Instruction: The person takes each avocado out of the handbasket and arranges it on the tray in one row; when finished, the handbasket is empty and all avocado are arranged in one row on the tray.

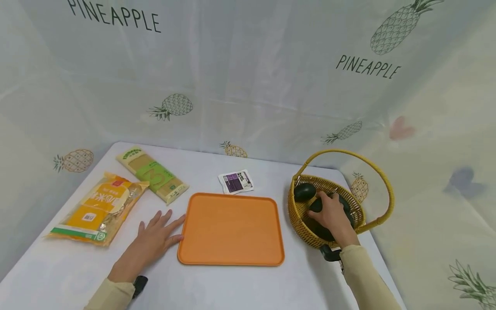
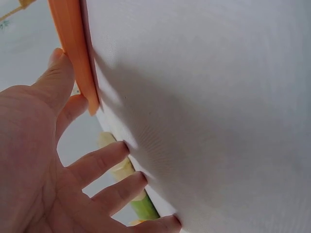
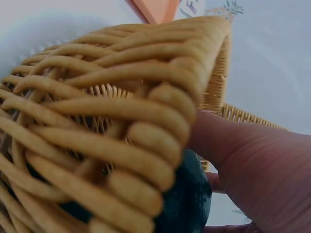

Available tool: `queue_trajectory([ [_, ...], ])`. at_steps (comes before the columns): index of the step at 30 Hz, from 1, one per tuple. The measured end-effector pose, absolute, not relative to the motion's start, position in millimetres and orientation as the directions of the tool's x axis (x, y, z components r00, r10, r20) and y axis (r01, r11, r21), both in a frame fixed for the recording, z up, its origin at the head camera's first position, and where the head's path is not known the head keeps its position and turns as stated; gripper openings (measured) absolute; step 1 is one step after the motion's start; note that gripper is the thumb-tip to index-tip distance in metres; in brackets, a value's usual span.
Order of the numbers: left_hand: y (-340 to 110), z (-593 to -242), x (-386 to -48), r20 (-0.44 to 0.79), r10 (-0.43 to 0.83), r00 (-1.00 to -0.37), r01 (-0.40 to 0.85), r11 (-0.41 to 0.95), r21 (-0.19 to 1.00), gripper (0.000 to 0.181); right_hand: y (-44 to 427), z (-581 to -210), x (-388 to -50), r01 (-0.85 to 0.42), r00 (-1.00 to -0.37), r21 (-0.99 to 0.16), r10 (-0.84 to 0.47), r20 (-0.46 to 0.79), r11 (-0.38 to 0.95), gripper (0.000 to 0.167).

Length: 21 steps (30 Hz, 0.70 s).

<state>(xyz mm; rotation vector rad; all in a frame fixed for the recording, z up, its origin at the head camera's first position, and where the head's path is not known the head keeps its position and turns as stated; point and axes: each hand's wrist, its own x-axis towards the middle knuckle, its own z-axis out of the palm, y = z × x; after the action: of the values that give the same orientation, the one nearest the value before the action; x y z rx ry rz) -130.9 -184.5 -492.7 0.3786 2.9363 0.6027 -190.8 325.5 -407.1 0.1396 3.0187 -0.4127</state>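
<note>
My left hand [image 1: 149,243] lies with spread fingers at the left edge of an orange tray [image 1: 232,230]. In the left wrist view its thumb and index finger touch the tray's rim [image 2: 75,43], while the other fingertips rest on the white tabletop. Inside a yellow wicker basket [image 1: 295,217] on the right, my right hand [image 1: 335,215] grips a dark green, glossy oval fruit [image 1: 316,205], avocado-like. Another such fruit [image 1: 305,192] sits beside it in the basket, and more dark green shows under the hand. The basket's weave hides part of the fruit in the right wrist view.
An orange-and-clear food bag [image 1: 98,206] and a green-labelled flat pack of noodles [image 1: 153,172] lie at left. Behind the tray is a small white-and-purple sachet [image 1: 236,181]. The basket's tall handle [image 1: 381,176] arches over to the right. A patterned curtain stands behind the table.
</note>
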Motion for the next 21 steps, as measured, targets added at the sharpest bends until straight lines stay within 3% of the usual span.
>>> queue_trajectory([
  [10,-183.8,-488.1,-131.4,-0.132,0.262,-0.956,0.188,0.893,0.409,0.065,327.8,-406.7,-181.6,0.013,-1.000,-0.285,0.005,-0.030,0.959,0.069],
  [21,-185.2,-490.9,-132.6,-0.076,0.280,-0.957,0.224,0.881,0.417,0.063,323.3,-405.5,-179.9,-0.017,-1.000,-0.305,-0.014,0.010,0.952,0.074],
])
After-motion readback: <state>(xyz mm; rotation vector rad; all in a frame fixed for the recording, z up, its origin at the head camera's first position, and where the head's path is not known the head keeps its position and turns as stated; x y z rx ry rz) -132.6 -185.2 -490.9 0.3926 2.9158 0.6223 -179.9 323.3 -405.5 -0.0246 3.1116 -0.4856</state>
